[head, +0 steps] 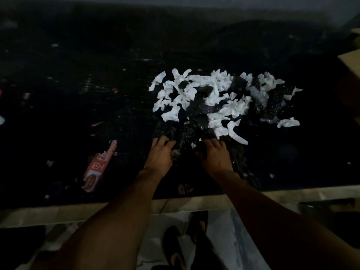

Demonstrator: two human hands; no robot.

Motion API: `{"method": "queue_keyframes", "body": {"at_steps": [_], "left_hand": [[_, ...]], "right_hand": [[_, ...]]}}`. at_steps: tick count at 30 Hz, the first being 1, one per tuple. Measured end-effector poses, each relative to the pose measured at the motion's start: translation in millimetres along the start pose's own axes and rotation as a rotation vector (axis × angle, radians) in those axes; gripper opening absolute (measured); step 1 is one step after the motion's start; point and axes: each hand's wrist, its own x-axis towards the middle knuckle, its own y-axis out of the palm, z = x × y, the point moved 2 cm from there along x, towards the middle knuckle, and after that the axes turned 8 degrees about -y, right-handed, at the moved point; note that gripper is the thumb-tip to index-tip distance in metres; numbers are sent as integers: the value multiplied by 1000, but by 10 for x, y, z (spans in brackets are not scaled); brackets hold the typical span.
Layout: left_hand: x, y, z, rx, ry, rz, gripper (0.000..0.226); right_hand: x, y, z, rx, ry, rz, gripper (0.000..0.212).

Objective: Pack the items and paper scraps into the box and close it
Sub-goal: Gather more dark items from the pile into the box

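Two hands, left (160, 153) and right (215, 155), curl over dark speckled wrap (183, 135) near the worktop's (78, 78) front edge; whether they grip it is unclear. One uncountable scrap heap (204, 82); one box (350, 60) cut off at the right edge.

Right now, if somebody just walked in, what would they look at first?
The heap of white paper scraps jumps out first, bright against the dark table, a bit right of the middle. Next come the left hand and the right hand, at the heap's near edge among dark pieces. A red wrapper lies off to the left.
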Motion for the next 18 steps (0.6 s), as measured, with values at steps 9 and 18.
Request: {"method": "queue_keyframes", "body": {"at_steps": [9,18], "left_hand": [[29,3,-7,-83,30,-158,44],[-103,197,-150,-28,-158,-134,53]], "right_hand": [[-47,-13,-144,11,-85,-249,26],[-80,87,-226,121,62,-228,54]]}}
